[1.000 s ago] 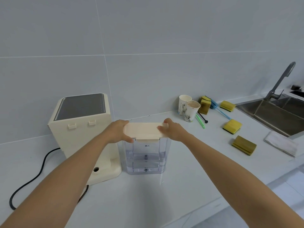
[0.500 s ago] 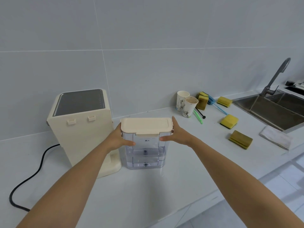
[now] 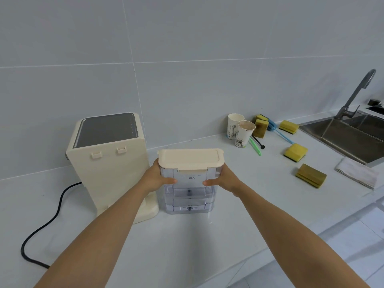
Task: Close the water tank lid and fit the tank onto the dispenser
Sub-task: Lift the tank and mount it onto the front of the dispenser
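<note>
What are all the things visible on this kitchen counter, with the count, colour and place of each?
water tank: 1, clear, counter centre, standing right of the dispenser
tank lid: 1, cream, closed on the tank
water dispenser: 1, cream with dark top panel, left
power cord: 1, black, far left
paper cups: 2, white, printed, by the wall
sponges: 5, yellow-green, between cups and sink
brushes: blue, green and black handles, exact count unclear, beside cups
cloth: 1, white, in front of the sink
sink: 1, steel, right
faucet: 1, grey, behind sink
left hand: grip on the tank's left side
right hand: grip on the tank's right side
</note>
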